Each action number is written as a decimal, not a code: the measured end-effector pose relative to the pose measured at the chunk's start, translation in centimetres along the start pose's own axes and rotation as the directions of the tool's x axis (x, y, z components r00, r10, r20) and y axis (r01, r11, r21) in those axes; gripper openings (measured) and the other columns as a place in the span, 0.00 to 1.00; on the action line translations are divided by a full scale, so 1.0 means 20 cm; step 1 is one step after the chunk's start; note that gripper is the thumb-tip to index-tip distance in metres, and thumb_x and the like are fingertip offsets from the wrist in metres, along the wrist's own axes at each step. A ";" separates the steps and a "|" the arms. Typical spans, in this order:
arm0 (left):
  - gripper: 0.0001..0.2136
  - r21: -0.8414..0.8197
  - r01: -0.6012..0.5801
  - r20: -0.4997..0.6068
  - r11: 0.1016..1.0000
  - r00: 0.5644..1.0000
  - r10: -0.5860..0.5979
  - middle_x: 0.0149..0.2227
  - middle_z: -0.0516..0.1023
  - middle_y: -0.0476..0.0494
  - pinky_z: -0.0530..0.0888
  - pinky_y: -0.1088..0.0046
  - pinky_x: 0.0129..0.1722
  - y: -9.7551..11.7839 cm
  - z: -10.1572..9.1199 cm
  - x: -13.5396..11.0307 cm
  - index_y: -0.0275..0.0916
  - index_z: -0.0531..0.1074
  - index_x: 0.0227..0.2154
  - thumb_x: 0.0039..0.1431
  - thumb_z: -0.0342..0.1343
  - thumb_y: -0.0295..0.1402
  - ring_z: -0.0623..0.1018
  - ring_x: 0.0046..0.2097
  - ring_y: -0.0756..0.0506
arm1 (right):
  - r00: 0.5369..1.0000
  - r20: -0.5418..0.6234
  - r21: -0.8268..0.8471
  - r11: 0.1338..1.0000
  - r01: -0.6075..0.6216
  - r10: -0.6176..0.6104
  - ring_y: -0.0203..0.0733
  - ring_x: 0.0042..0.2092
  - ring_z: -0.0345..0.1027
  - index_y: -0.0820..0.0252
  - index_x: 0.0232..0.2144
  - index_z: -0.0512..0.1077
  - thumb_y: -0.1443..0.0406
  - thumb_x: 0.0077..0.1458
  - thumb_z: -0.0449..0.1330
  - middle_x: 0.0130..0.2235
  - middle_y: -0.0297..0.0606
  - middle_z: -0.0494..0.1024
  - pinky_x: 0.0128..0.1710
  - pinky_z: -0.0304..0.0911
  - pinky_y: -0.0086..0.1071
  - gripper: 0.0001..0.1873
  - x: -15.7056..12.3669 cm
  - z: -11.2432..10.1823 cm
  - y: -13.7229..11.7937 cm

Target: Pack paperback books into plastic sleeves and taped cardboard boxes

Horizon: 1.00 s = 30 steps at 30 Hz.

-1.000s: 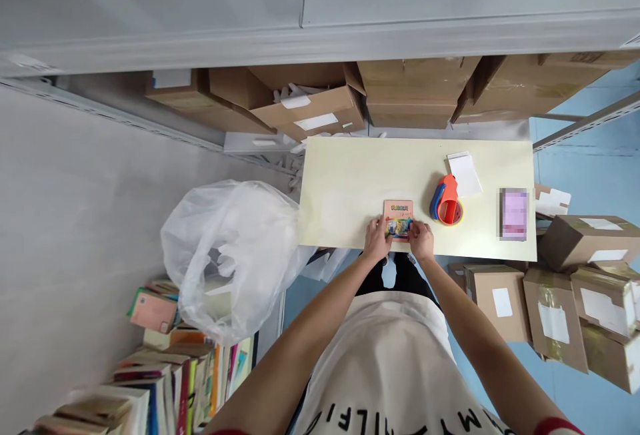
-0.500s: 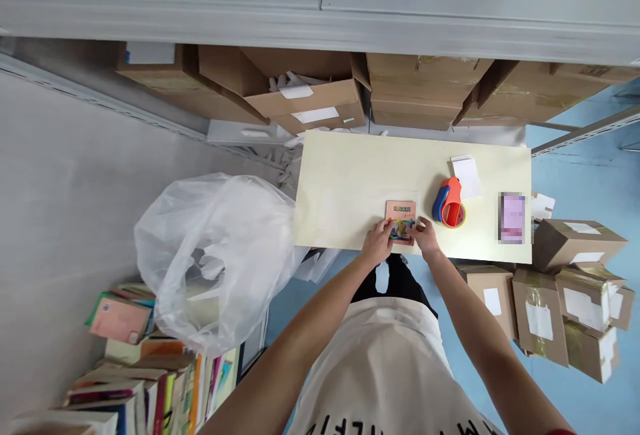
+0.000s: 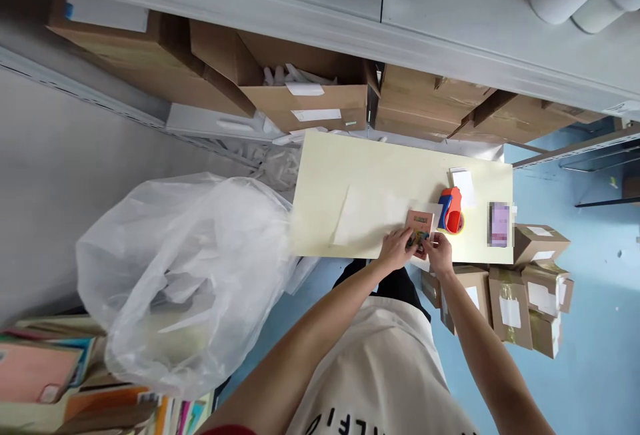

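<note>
A small pink booklet [image 3: 420, 220] with a coloured picture on its cover lies tilted near the front edge of the cream table [image 3: 330, 161]. My left hand [image 3: 395, 249] grips its left side, fingers over the cover. At its lower right edge, my right hand [image 3: 441, 255] holds it with bent fingers. Beneath the booklet a thin whitish sheet [image 3: 367, 213] spreads out to the left. A red and blue tape dispenser [image 3: 451, 207] stands just right of the booklet, beside a stack of white cards [image 3: 464, 187].
A blurred purple item [image 3: 499, 225] lies at the table's right end. Left of the table bulges a clear plastic bag [image 3: 200, 248], with books [image 3: 40, 368] below it. Taped cartons [image 3: 510, 315] sit on the floor at right. Open cardboard boxes [image 3: 315, 98] line the shelf behind.
Both hands have shifted right with the booklet, closer to the tape dispenser, and the booklet has tilted. The whitish sheet now shows to its left. The camera view has turned slightly.
</note>
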<state>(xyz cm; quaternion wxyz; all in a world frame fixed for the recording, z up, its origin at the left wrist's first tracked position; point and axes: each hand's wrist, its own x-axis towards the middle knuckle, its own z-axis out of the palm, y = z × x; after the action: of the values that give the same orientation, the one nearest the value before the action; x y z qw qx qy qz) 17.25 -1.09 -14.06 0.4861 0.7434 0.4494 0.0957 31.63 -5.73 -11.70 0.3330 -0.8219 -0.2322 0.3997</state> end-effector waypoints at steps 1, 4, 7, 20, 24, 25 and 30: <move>0.22 -0.097 -0.023 -0.011 0.995 1.000 0.022 0.56 0.71 0.36 0.68 0.54 0.56 0.02 0.00 0.00 0.40 0.66 0.57 0.60 0.53 0.37 0.70 0.58 0.36 | 0.999 -0.018 -0.038 0.999 0.027 -0.028 0.41 0.31 0.69 0.57 0.31 0.66 0.55 0.39 0.62 0.30 0.35 0.75 0.29 0.67 0.35 0.17 -0.02 0.00 -0.01; 0.20 -0.412 -0.074 -0.029 0.908 0.997 0.068 0.54 0.73 0.36 0.73 0.62 0.52 0.03 -0.04 -0.01 0.39 0.68 0.54 0.61 0.52 0.40 0.74 0.54 0.40 | 0.991 0.050 -0.049 0.991 0.125 -0.122 0.43 0.36 0.70 0.56 0.35 0.66 0.58 0.41 0.62 0.35 0.37 0.75 0.32 0.69 0.36 0.17 -0.09 0.04 -0.03; 0.20 -0.604 -0.003 -0.012 0.797 1.000 -0.005 0.49 0.76 0.38 0.76 0.67 0.42 -0.01 -0.10 -0.04 0.39 0.70 0.50 0.62 0.49 0.47 0.78 0.45 0.43 | 0.962 0.197 0.022 0.982 0.188 -0.189 0.44 0.44 0.69 0.55 0.42 0.66 0.57 0.45 0.61 0.44 0.40 0.72 0.38 0.71 0.39 0.21 -0.13 0.14 -0.03; 0.23 -0.210 0.081 -0.277 0.974 0.951 -0.139 0.51 0.73 0.36 0.69 0.58 0.55 -0.31 -0.17 -0.10 0.38 0.70 0.53 0.64 0.46 0.48 0.72 0.54 0.39 | 0.908 0.389 -0.089 0.974 0.207 -0.157 0.52 0.53 0.65 0.54 0.51 0.71 0.57 0.41 0.67 0.50 0.43 0.68 0.55 0.64 0.52 0.31 0.04 0.41 0.12; 0.23 -0.055 0.079 -0.231 0.995 0.969 -0.090 0.55 0.69 0.33 0.67 0.54 0.58 -0.30 -0.07 -0.11 0.38 0.66 0.57 0.65 0.46 0.45 0.69 0.58 0.37 | 0.884 0.383 -0.054 0.948 0.312 -0.269 0.54 0.54 0.65 0.55 0.47 0.73 0.63 0.38 0.67 0.49 0.44 0.71 0.56 0.63 0.52 0.29 0.05 0.39 0.14; 0.23 -0.042 0.101 -0.224 0.994 0.969 -0.108 0.55 0.69 0.33 0.67 0.53 0.58 -0.30 -0.05 -0.10 0.37 0.65 0.58 0.65 0.46 0.44 0.69 0.58 0.36 | 0.888 0.340 -0.053 0.937 0.345 -0.308 0.54 0.55 0.64 0.56 0.46 0.73 0.63 0.39 0.66 0.49 0.45 0.71 0.57 0.62 0.52 0.27 0.04 0.38 0.15; 0.23 -0.087 0.204 -0.228 0.975 0.949 -0.219 0.52 0.71 0.31 0.65 0.54 0.60 -0.30 -0.02 -0.06 0.34 0.68 0.56 0.64 0.48 0.42 0.70 0.57 0.36 | 0.990 0.038 0.009 0.990 0.139 -0.139 0.52 0.49 0.68 0.59 0.50 0.68 0.60 0.41 0.63 0.47 0.48 0.73 0.48 0.67 0.49 0.31 0.02 0.31 0.23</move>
<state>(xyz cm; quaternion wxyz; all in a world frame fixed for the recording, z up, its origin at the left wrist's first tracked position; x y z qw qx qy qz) 12.86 -0.90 -18.31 0.4596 0.6587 0.5779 0.1448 27.29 -6.23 -18.12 0.3581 -0.7947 -0.2939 0.3921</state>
